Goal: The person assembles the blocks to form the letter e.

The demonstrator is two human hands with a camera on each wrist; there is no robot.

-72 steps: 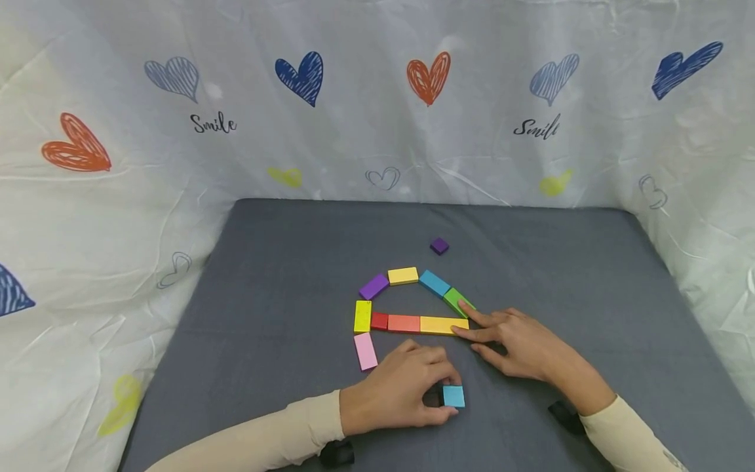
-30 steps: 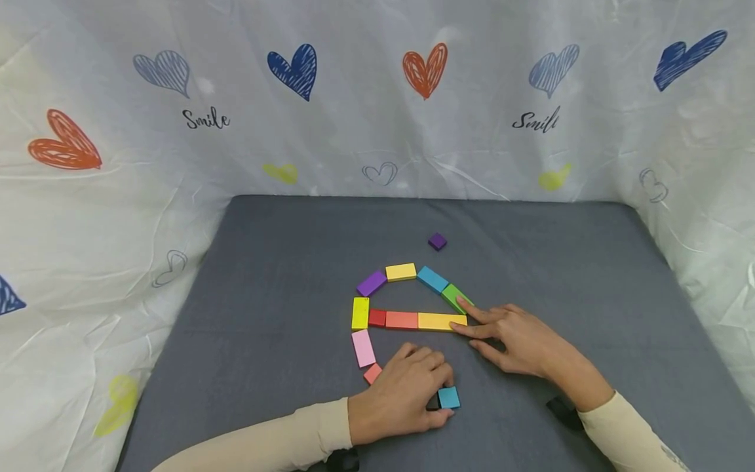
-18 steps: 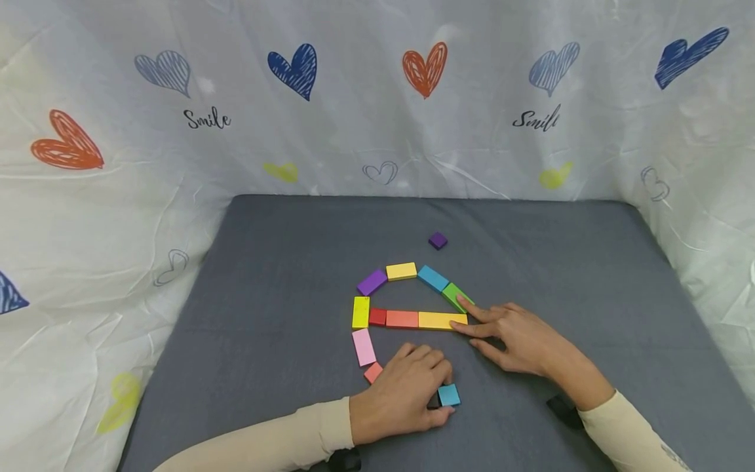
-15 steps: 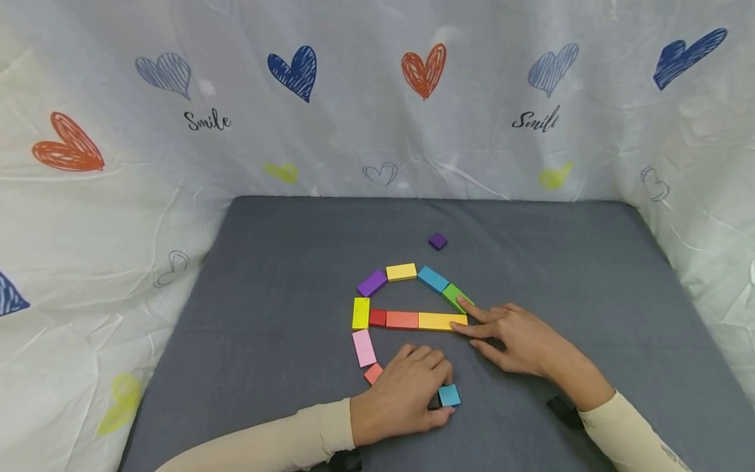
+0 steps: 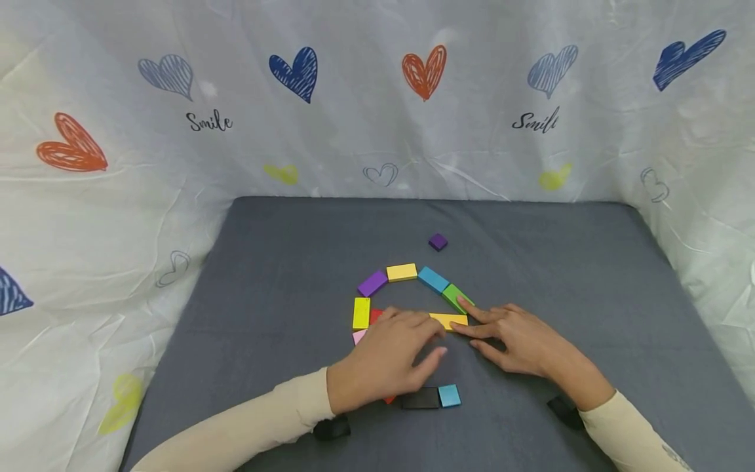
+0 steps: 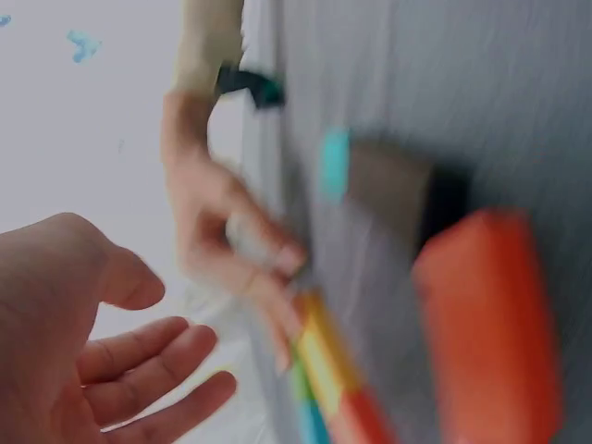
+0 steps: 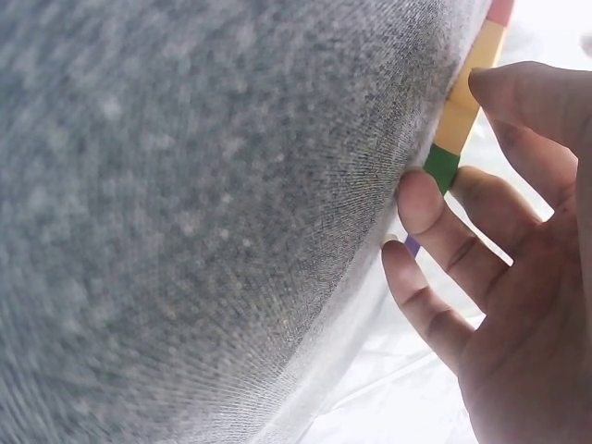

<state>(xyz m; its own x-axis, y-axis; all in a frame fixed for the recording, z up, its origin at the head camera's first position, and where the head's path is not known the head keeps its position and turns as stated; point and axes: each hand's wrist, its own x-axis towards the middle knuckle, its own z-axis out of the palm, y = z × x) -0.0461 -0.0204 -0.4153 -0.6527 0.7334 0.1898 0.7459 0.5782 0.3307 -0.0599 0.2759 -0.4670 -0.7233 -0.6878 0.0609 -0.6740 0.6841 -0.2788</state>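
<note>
My left hand (image 5: 386, 357) hovers over the left part of a block outline, its thumb and fingers apart; in the left wrist view it holds nothing. Below it lie a black block (image 5: 420, 398) and a light blue block (image 5: 449, 395), end to end. An orange-red block (image 6: 490, 324) is beside the black one, mostly covered in the head view. With extended fingers my right hand (image 5: 519, 341) touches the green block (image 5: 455, 296) and the golden-yellow block (image 5: 448, 321). The red block (image 5: 376, 316) and pink block (image 5: 359, 337) are partly hidden by my left hand.
The outline continues with a lime-yellow block (image 5: 362, 313), a purple block (image 5: 373, 284), a pale yellow block (image 5: 402, 273) and a blue block (image 5: 433, 280). A small dark purple block (image 5: 438, 242) lies farther back on the grey cloth (image 5: 283, 262). A white printed sheet (image 5: 354, 144) hangs behind.
My left hand has let go of the black and light blue blocks and moved up and left, uncovering the black one and covering part of the pink and red ones. The right hand stays put.
</note>
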